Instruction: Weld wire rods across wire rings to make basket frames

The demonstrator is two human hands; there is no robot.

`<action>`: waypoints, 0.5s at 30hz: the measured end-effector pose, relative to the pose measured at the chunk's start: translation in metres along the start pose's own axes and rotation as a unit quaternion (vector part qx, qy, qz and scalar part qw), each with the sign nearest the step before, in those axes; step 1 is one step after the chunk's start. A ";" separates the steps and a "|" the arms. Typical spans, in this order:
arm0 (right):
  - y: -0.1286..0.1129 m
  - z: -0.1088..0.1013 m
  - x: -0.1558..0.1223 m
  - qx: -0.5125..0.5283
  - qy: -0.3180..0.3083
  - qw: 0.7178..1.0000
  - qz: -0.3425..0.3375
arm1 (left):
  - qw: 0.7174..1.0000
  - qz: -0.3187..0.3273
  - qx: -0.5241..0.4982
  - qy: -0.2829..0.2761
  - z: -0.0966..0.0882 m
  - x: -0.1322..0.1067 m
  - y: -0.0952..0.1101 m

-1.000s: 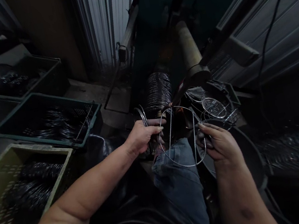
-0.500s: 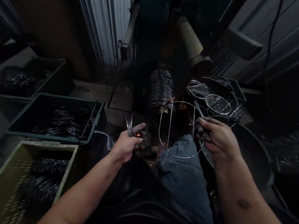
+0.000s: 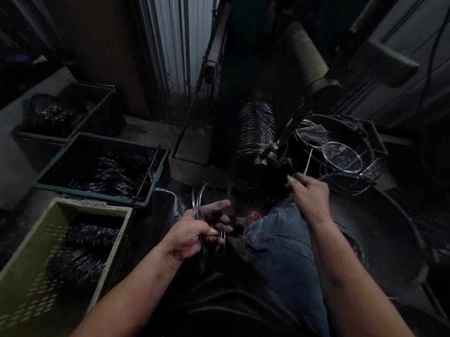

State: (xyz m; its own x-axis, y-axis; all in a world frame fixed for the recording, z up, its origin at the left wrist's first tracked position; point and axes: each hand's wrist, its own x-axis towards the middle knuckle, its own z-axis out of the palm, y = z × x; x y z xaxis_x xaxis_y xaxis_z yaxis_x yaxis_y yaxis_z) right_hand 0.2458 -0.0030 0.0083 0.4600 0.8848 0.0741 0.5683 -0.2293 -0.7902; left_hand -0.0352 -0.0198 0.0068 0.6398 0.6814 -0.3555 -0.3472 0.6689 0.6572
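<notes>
My left hand (image 3: 192, 232) is closed around a bundle of thin metal wire rings (image 3: 202, 209) in front of my knee (image 3: 280, 228). My right hand (image 3: 309, 196) is closed in a pinch on a thin wire piece (image 3: 309, 161), close to the welding arm tip (image 3: 275, 147). The large wire loop seen earlier is mostly hidden behind that hand. A dense stack of wire rings (image 3: 254, 130) sits just beyond both hands.
A yellow-green crate (image 3: 19, 306), a dark green crate (image 3: 76, 159) and a black crate (image 3: 102, 105) at left hold dark wire rings. A round black basin (image 3: 383, 234) lies at right, with wire baskets (image 3: 339, 158) beyond it. A welding machine column (image 3: 308, 59) rises behind.
My left hand drew back to the left with the ring bundle. My right hand turned and moved forward toward the welding tip, and the big wire loop dropped out of clear sight. The view shifted left.
</notes>
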 end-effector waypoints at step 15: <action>0.005 0.059 -0.084 -0.139 -0.140 0.975 -0.101 | 0.999 -0.022 -0.035 -0.029 0.005 0.003 -0.009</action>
State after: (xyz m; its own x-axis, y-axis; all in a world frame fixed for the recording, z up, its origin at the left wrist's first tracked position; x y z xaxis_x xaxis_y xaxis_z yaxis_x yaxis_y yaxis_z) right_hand 0.1698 -0.0541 -0.0376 0.1380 0.9904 0.0105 0.8092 -0.1066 -0.5777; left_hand -0.0265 -0.0248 0.0034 0.6929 0.6341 -0.3431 -0.3637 0.7183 0.5931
